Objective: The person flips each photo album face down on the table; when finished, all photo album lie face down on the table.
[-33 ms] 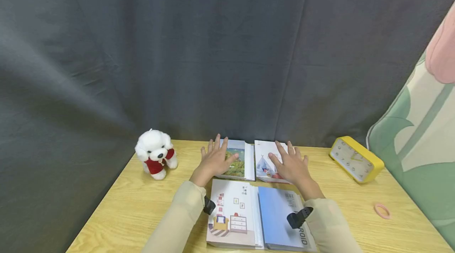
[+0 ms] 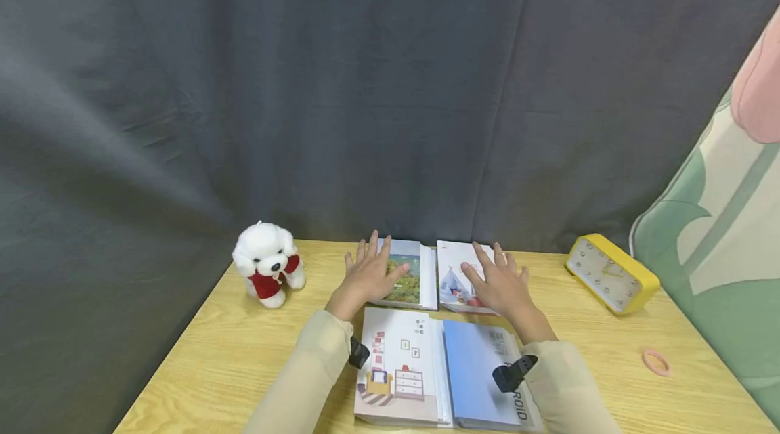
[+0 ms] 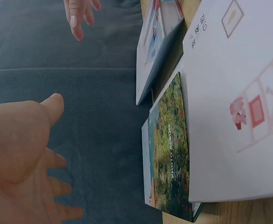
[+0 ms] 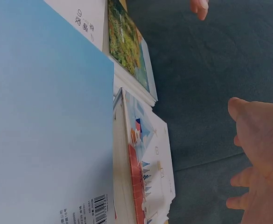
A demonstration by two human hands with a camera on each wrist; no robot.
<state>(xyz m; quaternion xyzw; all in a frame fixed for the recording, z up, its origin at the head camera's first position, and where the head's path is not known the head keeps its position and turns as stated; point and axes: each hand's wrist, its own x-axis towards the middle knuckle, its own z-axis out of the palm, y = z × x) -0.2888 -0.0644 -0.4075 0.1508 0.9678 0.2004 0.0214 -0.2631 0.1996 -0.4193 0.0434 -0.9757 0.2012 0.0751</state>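
Note:
Both hands are held above the albums with fingers spread, and neither grips anything. My left hand (image 2: 368, 277) is over the back left photo album (image 2: 405, 292), which has a landscape cover lettered PHOTO ALBUM. Over the back right album (image 2: 451, 254), white with a tent drawing, hovers my right hand (image 2: 502, 288); it hides part of that cover. Nearer to me lie a larger white album (image 2: 393, 326) with a drawn room and, at its right, a blue one (image 2: 472, 366). In the left wrist view, a gap shows between the left palm (image 3: 10, 144) and the albums.
A white plush dog (image 2: 265, 261) in a red top stands at the back left of the wooden table (image 2: 207, 353). On the right are a tilted yellow alarm clock (image 2: 612, 275) and a pink ring (image 2: 656, 362). A dark curtain (image 2: 378, 95) hangs behind the table.

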